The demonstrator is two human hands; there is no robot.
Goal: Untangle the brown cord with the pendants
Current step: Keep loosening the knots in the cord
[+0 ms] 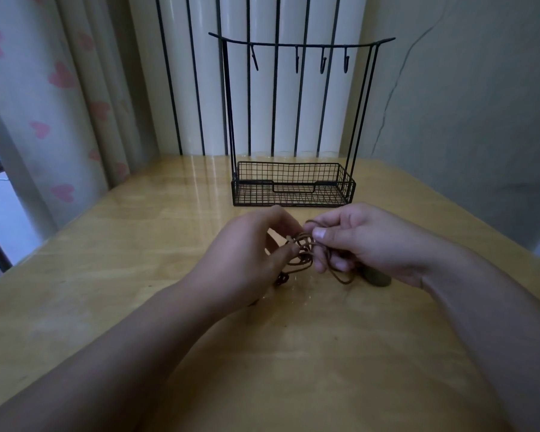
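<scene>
Glossy light wood surface (113, 260), reflections near its far edge. Black wire rack (293, 188) stands at the back centre: mesh basket base, tall uprights, curved top bar (300, 44) with four hooks (323, 63) hanging from it. Behind it white vertical panels with dark bars (197, 88). Left, a pale curtain (44, 98) with pink hearts. Right, a plain wall (468, 104) with a thin crack.

Glossy wooden table (138, 260), matt black wire rack (293, 188), matt brown cord (306, 254)
</scene>
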